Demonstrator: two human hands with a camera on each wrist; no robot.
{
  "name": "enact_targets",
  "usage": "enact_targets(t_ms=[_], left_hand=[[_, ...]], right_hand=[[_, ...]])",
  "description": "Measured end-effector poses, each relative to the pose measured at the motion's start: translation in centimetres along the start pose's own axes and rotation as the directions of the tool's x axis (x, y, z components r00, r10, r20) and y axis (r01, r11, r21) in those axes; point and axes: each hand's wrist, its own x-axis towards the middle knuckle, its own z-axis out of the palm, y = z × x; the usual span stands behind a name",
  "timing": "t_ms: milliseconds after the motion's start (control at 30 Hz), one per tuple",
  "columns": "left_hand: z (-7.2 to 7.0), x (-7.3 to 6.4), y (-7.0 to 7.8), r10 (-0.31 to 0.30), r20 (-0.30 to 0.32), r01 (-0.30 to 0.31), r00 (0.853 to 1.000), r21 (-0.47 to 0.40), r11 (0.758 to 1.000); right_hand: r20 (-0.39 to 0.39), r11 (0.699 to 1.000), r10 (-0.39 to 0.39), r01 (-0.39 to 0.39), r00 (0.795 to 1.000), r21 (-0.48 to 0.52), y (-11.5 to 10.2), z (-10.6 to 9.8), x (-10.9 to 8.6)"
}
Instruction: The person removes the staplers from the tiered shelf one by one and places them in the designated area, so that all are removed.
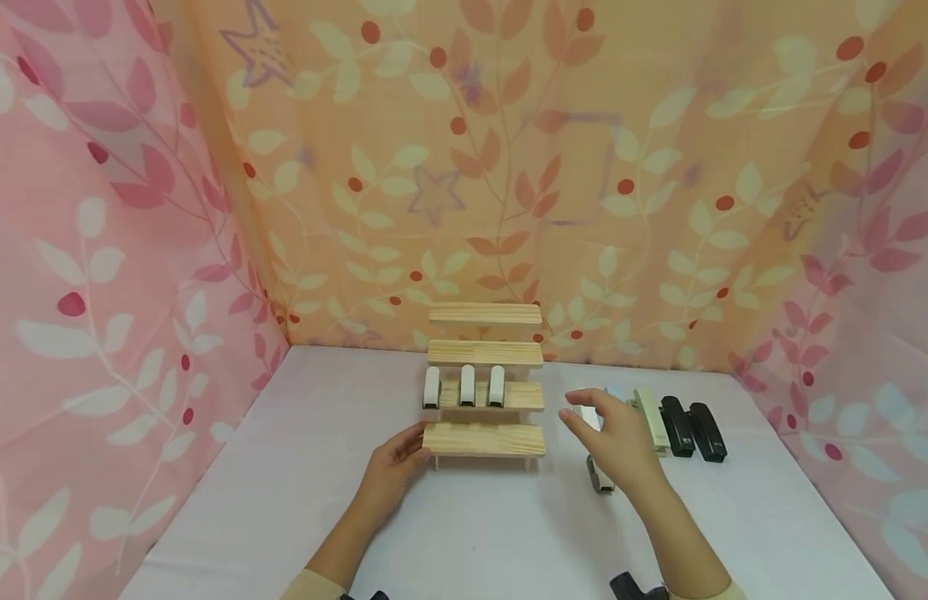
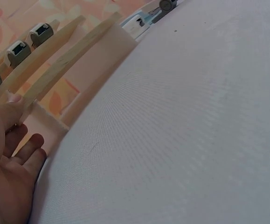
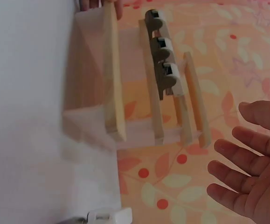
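Note:
A stepped wooden display rack (image 1: 484, 440) stands on the table with several tiers. Three white staplers (image 1: 467, 386) sit side by side on its second tier from the bottom, toward the left end. My left hand (image 1: 394, 462) holds the left end of the lowest shelf (image 2: 55, 70), thumb at the board's edge. To the right of the rack, my right hand (image 1: 621, 437) hangs with fingers spread and nothing in them. Below and beside it lies a white stapler (image 1: 601, 477), partly covered by the hand in the head view.
Right of my right hand lie a pale green stapler (image 1: 651, 423) and two black staplers, one (image 1: 677, 427) beside the other (image 1: 708, 432). A light blue item (image 1: 616, 393) shows behind the hand. Patterned cloth (image 1: 509, 167) encloses the white table (image 1: 298, 433) at the back and sides.

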Motion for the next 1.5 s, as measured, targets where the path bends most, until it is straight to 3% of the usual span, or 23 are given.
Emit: enact_targets(t_ms=[300,733,933,1333,1500], left_hand=[[0.1,0.0,0.0,-0.008,0.001,0.008,1.000,0.008,1.000],[0.2,-0.3,0.1,-0.017,-0.009,0.017,1.000,0.022,1.000],[0.1,-0.3,0.1,0.021,-0.005,-0.021,1.000,0.033,0.999],[0.1,-0.2,0.2,-0.008,-0.010,0.009,1.000,0.012,1.000],[0.1,-0.1,0.1,0.018,0.004,-0.018,1.000,0.017,1.000]], right_hand=[[0.002,0.998,-0.065,0.065,0.998,0.020,-1.4,1.9,1.5],[0.028,0.989,-0.028,0.023,0.999,0.146,-2.7,5.9,2.7],[-0.007,0.986,-0.008,0.009,1.000,0.169,-3.0,7.6,3.2],[-0.047,0.995,-0.033,0.037,0.998,0.096,-2.8,10.2,3.4],[-0.082,0.997,-0.052,0.057,0.995,0.060,-2.5,10.8,3.3]])
